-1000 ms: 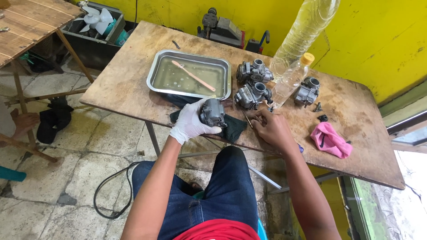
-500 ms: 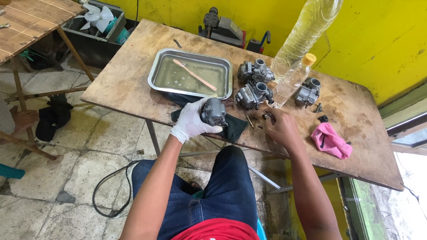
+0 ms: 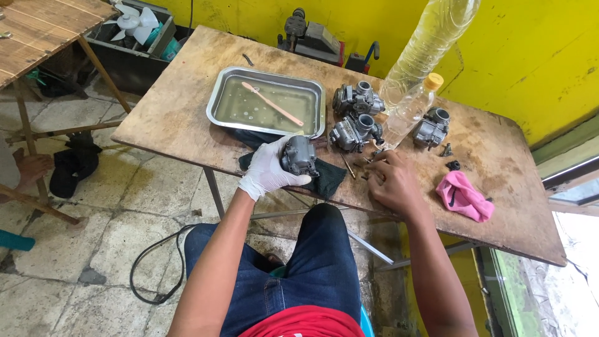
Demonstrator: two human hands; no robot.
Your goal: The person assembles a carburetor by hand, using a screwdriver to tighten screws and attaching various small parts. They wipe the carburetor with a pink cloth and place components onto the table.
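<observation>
My left hand [image 3: 267, 169], in a white glove, grips a grey metal carburetor [image 3: 299, 156] over a dark cloth [image 3: 327, 175] at the near edge of the wooden table [image 3: 181, 106]. My bare right hand [image 3: 392, 182] rests on the table to the right, its fingers curled down among small screws and parts [image 3: 365, 166]; whether it holds one I cannot tell. Just beyond it stand two more carburetors [image 3: 354, 115], and a third one [image 3: 432, 128] sits further right.
A metal tray [image 3: 218, 93] of liquid with a brush [image 3: 272, 103] lies at the back left. Two clear plastic bottles [image 3: 415, 106] stand between the carburetors. A pink rag [image 3: 465, 196] lies at the right. Another wooden table [image 3: 37, 31] and a crate [image 3: 134, 37] are at the left.
My right hand has slid slightly left and down toward the small parts. My left hand keeps hold of the carburetor in much the same spot.
</observation>
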